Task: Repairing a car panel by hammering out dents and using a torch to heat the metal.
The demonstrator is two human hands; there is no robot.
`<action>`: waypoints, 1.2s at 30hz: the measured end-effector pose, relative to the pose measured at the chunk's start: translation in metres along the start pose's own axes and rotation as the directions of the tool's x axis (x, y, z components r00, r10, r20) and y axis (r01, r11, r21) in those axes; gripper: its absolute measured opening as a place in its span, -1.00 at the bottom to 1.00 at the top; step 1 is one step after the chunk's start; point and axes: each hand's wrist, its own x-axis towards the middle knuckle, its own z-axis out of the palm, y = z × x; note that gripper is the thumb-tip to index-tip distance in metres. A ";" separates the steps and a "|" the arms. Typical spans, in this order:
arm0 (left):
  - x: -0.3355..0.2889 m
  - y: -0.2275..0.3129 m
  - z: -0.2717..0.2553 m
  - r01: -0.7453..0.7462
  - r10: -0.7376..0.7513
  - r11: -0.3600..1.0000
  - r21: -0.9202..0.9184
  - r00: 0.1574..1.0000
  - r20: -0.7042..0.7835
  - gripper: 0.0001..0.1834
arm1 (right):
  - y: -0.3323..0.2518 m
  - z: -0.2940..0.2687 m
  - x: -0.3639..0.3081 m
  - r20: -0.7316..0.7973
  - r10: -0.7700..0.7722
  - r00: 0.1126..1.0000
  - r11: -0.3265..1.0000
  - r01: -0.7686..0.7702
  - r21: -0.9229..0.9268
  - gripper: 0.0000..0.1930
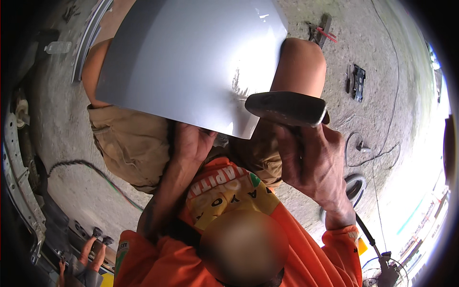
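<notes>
A curved silver car body panel (181, 62) lies across my knees. Near its lower right corner there is a dull, scuffed patch with a dent-like shadow. My right hand (313, 158) is closed on a dark metal hammer (282, 107). The hammer's long head reaches left to the panel's right edge, overlapping that corner in view; whether it touches cannot be told. My left hand (193, 141) is at the panel's near edge with its fingers tucked underneath. The panel hides those fingertips and anything they may hold.
On the concrete floor to the right lie a black bracket-like part (358, 83), a thin cable (397, 95) and a black ring-shaped object (355, 187). A fan (385, 270) stands at lower right. A clear bottle (58, 47) lies at upper left; another person's legs (93, 253) show at lower left.
</notes>
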 end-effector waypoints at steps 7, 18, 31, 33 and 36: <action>0.001 -0.001 0.014 0.007 -0.004 0.999 -0.046 0.997 0.074 -0.74 | -0.002 0.004 0.005 0.048 -0.025 0.999 0.999 0.027 -0.035 -0.75; 0.006 -0.002 0.002 -0.009 0.013 0.999 -0.050 0.996 0.091 -0.71 | 0.011 0.009 0.002 -0.213 0.063 0.975 0.993 -0.040 0.111 -0.83; 0.002 -0.023 0.004 0.069 -0.052 0.996 0.059 0.967 -0.248 -0.68 | 0.043 0.024 0.003 -0.148 -0.257 0.955 0.952 0.223 -0.211 -0.49; 0.002 -0.023 0.006 0.078 -0.042 0.992 0.096 0.942 -0.332 -0.66 | 0.042 0.023 0.006 -0.126 -0.252 0.960 0.953 0.223 -0.205 -0.49; 0.003 -0.023 0.005 0.076 -0.038 0.990 0.121 0.956 -0.292 -0.63 | 0.040 0.024 0.006 -0.125 -0.245 0.961 0.953 0.215 -0.215 -0.54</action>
